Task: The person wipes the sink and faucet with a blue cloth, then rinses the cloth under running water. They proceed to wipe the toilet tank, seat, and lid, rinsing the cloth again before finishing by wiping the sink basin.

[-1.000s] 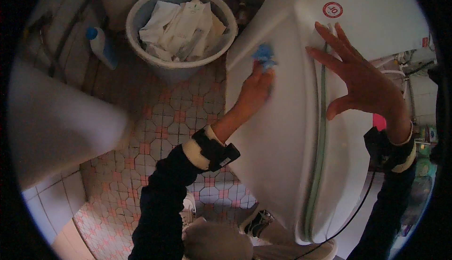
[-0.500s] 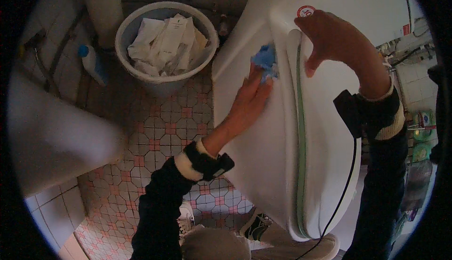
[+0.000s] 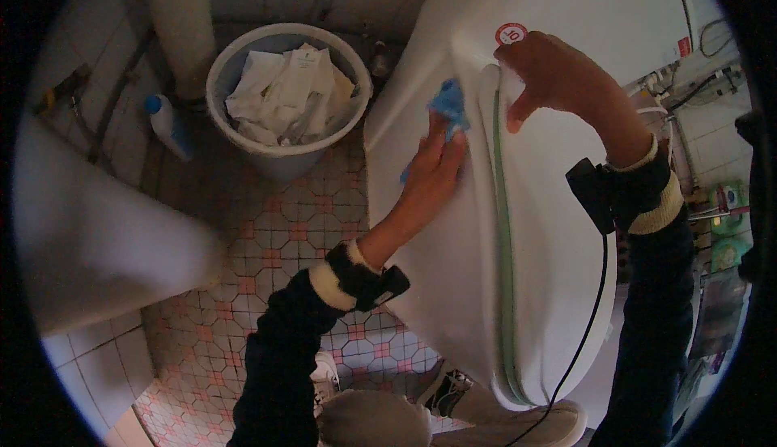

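Note:
My left hand presses a crumpled blue cloth against the white side of a toilet. Part of the cloth sticks out past the fingertips, and a small bit shows beside the hand. To the right, my right hand rests at the back end of the toilet lid, close to a round red-and-white sticker. Its thumb is spread well apart from the fingers, and I see nothing held in it. A green strip runs lengthwise along the lid's edge, between my two arms.
A round bin full of crumpled paper stands at the far left. Beside it are a white bottle with a blue cap and a pipe. A large pale rounded fixture fills the left. A black cable hangs from my right wrist.
My left hand, still on the blue cloth, has shifted slightly along the toilet's side. The view has moved a little; my right hand stays by the sticker.

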Tool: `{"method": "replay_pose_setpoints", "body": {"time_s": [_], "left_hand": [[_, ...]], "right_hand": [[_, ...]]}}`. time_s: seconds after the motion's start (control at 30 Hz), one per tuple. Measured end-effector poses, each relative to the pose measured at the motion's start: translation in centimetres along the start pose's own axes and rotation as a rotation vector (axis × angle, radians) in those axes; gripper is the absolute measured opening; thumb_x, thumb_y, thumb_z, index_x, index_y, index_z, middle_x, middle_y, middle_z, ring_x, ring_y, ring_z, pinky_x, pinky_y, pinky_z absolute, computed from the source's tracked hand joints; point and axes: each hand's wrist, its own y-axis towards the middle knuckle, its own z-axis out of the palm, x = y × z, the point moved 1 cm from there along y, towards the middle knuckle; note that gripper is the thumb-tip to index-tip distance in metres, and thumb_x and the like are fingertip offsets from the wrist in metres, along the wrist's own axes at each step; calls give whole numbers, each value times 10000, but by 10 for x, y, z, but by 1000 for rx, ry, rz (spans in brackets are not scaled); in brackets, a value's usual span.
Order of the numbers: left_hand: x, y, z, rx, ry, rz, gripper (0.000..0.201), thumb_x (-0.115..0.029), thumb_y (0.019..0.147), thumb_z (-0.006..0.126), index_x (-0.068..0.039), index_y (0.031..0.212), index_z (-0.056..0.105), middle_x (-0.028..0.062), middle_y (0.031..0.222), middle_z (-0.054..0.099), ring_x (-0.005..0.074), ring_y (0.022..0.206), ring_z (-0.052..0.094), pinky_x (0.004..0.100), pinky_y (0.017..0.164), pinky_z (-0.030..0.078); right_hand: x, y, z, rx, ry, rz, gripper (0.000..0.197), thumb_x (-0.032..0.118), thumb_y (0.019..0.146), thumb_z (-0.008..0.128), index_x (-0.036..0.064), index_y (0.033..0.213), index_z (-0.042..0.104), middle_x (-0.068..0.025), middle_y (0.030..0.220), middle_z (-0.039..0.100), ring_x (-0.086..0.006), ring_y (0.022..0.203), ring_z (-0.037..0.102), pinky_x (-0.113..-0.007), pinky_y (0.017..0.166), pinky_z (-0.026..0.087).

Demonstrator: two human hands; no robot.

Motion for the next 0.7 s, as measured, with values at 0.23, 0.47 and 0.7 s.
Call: {"method": "replay_pose_setpoints", "body": {"time_s": [0.23, 0.47, 0.7], "left_hand": [[-39, 20, 3, 67, 270, 387, 463, -203, 941, 386, -4, 1346, 281, 242, 1434, 167, 349, 1347, 140, 383, 1081, 149], [-1, 38, -8, -99, 217, 190, 480, -252, 941, 379, 20, 1327, 295, 272, 1395, 240, 370, 1312, 221, 362, 1060, 216], [59, 145, -38, -274, 198, 115, 495, -349, 942, 298, 34, 1233, 417, 283, 1240, 436, 415, 1129, 425, 425, 962, 322]], "right_hand": [[-5, -6, 3, -12, 84, 75, 657, 275, 429, 798, -2, 967, 540, -159, 762, 584, -342, 771, 547, -390, 725, 435], [-6, -11, 11, -66, 58, 83, 731, 294, 448, 812, 8, 1054, 519, -147, 743, 588, -337, 759, 557, -387, 734, 439], [-10, -15, 14, -108, 97, 52, 813, 330, 453, 816, 15, 1134, 503, -156, 814, 617, -317, 797, 584, -373, 759, 452]]}}
